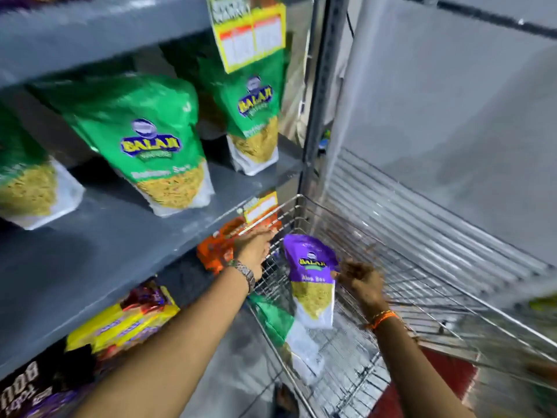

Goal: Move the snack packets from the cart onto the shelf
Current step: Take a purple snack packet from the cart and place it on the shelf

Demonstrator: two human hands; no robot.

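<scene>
The right hand (360, 283), in the lower centre of the frame, pinches the right edge of a purple snack packet (313, 279) and holds it upright inside the wire cart (422, 297); an orange thread band circles that wrist. The left hand (256, 251), just to the left of it, reaches over the cart's rim toward an orange packet (217, 251) lying under the edge of the shelf; its fingers are blurred, so whether they grip anything cannot be told. A metal watch (245, 274) sits on the left wrist.

Below the purple packet, a green packet (275, 319) with a white bottom lies against the cart's left wall. The cart fills the lower right of the frame, its wire floor mostly bare.

The grey shelf (105, 245) runs across the left half of the frame. On it three green packets stand upright, the middle one (147, 140) nearest the camera, each well apart from the next. A yellow price tag (250, 34) hangs from the board above. In the lower left, yellow packets (126, 324) lie on a lower level. A pale grey wall (452, 101) fills the upper right.
</scene>
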